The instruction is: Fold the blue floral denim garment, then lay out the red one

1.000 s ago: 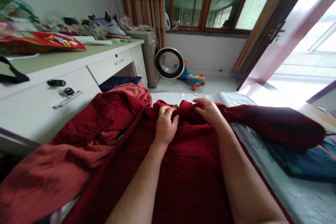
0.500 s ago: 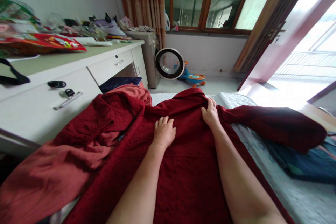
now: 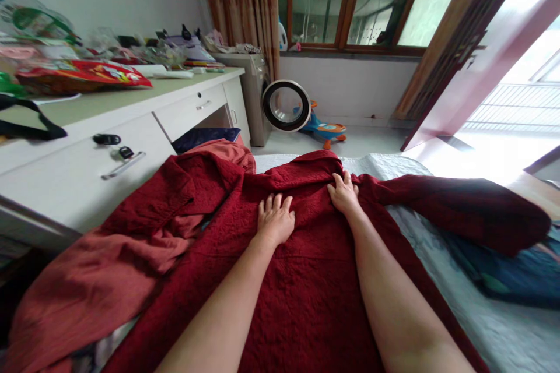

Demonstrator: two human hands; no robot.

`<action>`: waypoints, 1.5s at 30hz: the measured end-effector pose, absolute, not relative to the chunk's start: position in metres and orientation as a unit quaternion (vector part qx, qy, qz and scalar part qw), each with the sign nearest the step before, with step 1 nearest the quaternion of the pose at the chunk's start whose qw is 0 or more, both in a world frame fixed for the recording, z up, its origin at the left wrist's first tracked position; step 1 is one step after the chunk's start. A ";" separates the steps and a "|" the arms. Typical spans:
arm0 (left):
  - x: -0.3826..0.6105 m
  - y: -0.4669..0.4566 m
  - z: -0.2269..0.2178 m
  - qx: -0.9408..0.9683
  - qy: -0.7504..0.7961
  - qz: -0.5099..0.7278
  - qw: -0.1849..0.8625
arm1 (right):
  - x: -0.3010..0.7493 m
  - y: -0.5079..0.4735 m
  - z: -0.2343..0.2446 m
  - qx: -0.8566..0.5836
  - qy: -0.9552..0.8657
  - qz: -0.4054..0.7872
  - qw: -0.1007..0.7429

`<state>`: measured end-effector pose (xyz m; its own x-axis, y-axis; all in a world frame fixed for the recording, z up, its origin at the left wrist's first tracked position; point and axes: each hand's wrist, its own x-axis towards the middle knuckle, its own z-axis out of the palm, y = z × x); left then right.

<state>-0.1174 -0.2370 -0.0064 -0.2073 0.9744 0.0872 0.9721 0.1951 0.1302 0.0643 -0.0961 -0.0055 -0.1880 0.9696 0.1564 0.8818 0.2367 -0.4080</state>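
Observation:
A dark red quilted garment (image 3: 306, 280) lies spread over the bed in front of me. My left hand (image 3: 275, 218) rests flat on it near its upper part, fingers stretched out and holding nothing. My right hand (image 3: 345, 192) presses on the cloth just below the collar fold, fingers extended, a little farther away than the left. One sleeve (image 3: 464, 210) runs out to the right. The garment's lighter red lining (image 3: 87, 280) is bunched up on the left.
A white desk (image 3: 87, 128) with drawers stands at the left, its top cluttered with packets. A round fan (image 3: 286, 106) and a toy ride-on car (image 3: 326, 128) sit on the floor ahead. A blue cloth (image 3: 503, 274) lies on the bed (image 3: 481, 315) at the right.
A second ago both hands pinched the collar edge. They have let go, the collar is folded out flat, and both hands now lie open on the cloth.

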 end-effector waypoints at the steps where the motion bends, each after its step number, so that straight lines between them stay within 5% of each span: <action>1: -0.120 -0.235 0.000 0.636 0.769 0.063 0.023 | 0.064 -0.096 -0.005 -0.609 -0.763 0.111 0.185; 5: -0.145 -0.217 0.041 0.681 0.723 0.043 0.110 | 0.063 -0.097 -0.004 -0.613 -0.765 0.101 0.168; 10: -0.190 -0.170 0.081 0.619 0.755 0.216 0.010 | 0.064 -0.097 -0.003 -0.610 -0.766 0.106 0.174; 21: -0.204 -0.142 0.040 0.529 0.843 0.043 0.091 | 0.064 -0.096 -0.005 -0.608 -0.761 0.111 0.198; 36: -0.232 -0.118 0.081 0.535 0.825 0.158 -0.093 | 0.069 -0.090 0.002 -0.603 -0.692 0.074 0.390; 45: -0.228 -0.120 0.061 0.604 0.776 0.168 -0.066 | 0.065 -0.089 -0.008 -0.582 -0.737 0.107 0.325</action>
<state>-0.2276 -0.1202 0.0609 -0.2620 0.9152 0.3062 0.9598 0.2139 0.1817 0.0648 -0.0888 -0.0082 -0.1109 0.9285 0.3545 0.7889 0.2991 -0.5368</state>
